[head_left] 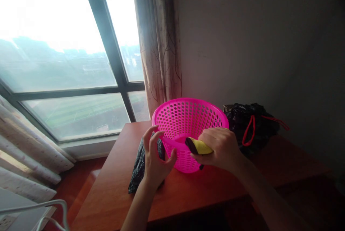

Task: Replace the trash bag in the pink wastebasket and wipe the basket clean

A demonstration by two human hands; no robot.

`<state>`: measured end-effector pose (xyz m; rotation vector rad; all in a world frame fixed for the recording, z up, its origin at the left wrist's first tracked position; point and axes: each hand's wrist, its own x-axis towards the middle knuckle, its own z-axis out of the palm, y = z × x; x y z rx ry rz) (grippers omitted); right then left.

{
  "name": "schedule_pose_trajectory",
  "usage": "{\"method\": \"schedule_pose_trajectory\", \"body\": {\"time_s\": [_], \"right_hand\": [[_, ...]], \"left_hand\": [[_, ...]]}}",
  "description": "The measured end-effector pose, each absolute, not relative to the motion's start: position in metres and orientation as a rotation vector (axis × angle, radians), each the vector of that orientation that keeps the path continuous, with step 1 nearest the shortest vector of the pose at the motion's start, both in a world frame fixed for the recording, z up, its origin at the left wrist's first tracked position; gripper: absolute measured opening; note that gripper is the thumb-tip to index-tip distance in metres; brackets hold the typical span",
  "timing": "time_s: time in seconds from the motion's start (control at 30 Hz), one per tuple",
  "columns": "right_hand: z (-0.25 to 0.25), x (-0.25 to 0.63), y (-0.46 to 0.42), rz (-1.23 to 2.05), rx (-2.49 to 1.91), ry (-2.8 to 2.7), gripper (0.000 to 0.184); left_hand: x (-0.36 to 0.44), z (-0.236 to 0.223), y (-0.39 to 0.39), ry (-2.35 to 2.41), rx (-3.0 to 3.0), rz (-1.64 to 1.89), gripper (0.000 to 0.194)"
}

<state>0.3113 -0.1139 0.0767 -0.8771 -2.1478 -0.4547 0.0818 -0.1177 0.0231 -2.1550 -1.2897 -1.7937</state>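
Right hand (219, 148) clenches yellow item (202, 147), dark end by pink basket (190, 100)'s near rim, above bench (183, 198). Left hand (159, 161) spread, fingers curved at near-left rim; contact unclear. Slack grip could drop item; bumping rim could tip basket.

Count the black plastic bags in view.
2: one bag left of the pink basket, partly behind the left hand; another bag, with red drawstrings, right of the basket. More may be hidden.
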Motion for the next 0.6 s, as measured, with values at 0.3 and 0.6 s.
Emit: {"method": "schedule_pose_trajectory", "body": {"time_s": [0.3,0.6], "right_hand": [[0.0763,0.3123,-0.1126,-0.446,-0.870,-2.149,0.035],[0.0768,0.3122,-0.1129,-0.432,-0.855,-2.157,0.038]], "left_hand": [[0.0798,0.0216,-0.1155,-1.247,-2.137,-1.705,0.060],[0.0746,0.0248,-0.1184,-1.240,-2.164,-1.643,0.057]]}}
